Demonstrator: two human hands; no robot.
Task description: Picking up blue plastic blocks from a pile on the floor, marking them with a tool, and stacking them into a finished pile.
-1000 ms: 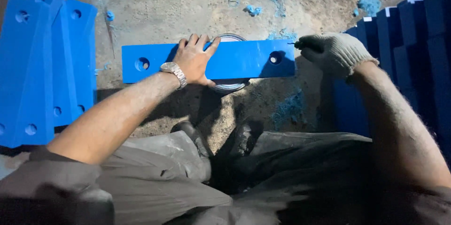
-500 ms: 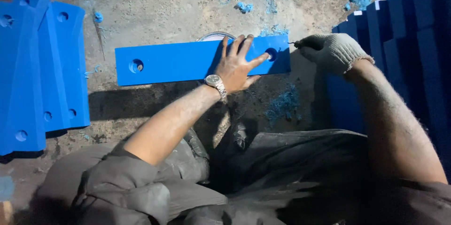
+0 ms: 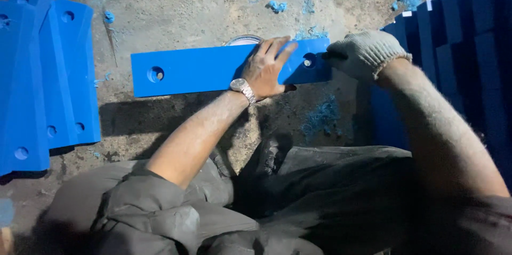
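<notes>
A long blue plastic bar (image 3: 197,69) with a round hole near each end lies flat on the dusty floor, resting over a round metal rim (image 3: 242,40). My left hand (image 3: 266,66), bare with a metal wristwatch, presses flat on the bar's right half, fingers spread. My right hand (image 3: 362,52), in a knitted white glove, is at the bar's right end. It grips a small dark tool whose tip sits at the right hole (image 3: 308,62); the tool is mostly hidden in the glove.
Several matching blue bars (image 3: 48,84) lie stacked at the left. More blue bars (image 3: 458,36) stand on edge at the right. Blue shavings (image 3: 322,119) are scattered on the concrete floor. My dark trousers and shoe (image 3: 269,154) fill the foreground.
My left hand slid rightward along the bar, from its middle to near the right hole. The gloved right hand closed in on that hole with the tool.
</notes>
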